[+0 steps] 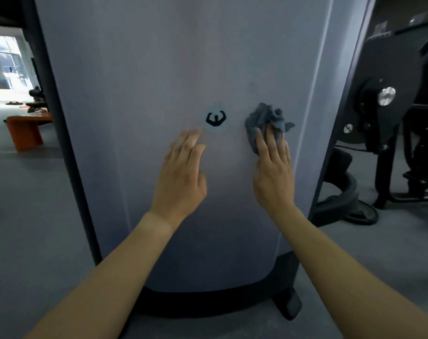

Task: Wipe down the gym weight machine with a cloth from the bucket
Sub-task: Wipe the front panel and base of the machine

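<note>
Grey cloth (pixel 262 121) bunched against the weight machine (pixel 159 81) panel, right of the black logo (pixel 215 118) | right grip (pixel 274 174) flat, straight fingers pressing the cloth | left grip (pixel 181 177) flat, holding nothing, fingers just below the logo

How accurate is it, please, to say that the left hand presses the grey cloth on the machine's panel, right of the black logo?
One detail is wrong: it is the right hand that presses the grey cloth on the machine's panel, right of the black logo. The head view shows it; the left hand holds nothing, fingers straight.
</note>
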{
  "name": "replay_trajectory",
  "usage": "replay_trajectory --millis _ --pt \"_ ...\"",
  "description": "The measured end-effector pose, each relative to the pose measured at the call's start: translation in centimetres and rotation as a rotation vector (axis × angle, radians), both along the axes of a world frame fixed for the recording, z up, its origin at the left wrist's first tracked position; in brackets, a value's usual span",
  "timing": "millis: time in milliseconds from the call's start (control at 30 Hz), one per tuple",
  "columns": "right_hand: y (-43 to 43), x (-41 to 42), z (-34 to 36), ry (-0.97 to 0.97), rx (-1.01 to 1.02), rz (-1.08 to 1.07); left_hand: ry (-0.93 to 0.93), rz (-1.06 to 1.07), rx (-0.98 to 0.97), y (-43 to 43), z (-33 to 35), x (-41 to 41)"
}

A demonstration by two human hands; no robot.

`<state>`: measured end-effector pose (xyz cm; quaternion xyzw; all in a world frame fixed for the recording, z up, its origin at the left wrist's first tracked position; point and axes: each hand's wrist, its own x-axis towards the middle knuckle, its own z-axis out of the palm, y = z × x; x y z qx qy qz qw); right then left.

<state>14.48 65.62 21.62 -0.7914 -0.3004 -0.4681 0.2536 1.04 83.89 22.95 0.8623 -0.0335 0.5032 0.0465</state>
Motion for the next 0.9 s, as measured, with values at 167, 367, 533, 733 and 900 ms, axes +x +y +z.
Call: replay_trajectory --millis 167,367,533,733,900 --pt "-4.1 2.7 -6.0 0.510 0.454 0.024 0.037 -0.052 0.130 -3.6 0.6 2.3" --pt "-3.5 2.3 -0.6 0.487 0.548 0.182 0.063 -0.026 0.252 -6.6 2.0 4.9" --pt "-5.3 3.3 -1.0 0.297 0.360 0.249 0.085 0.021 0.325 -8.5 2.3 6.4" --pt "-6.8 4.5 -5.2 0.596 0.555 0.153 0.091 0.074 0.369 -9.9 1.3 7.3" --pt "-6.1 5.0 -0.5 0.625 0.652 0.252 0.126 0.063 0.447 -10.7 1.4 8.2"
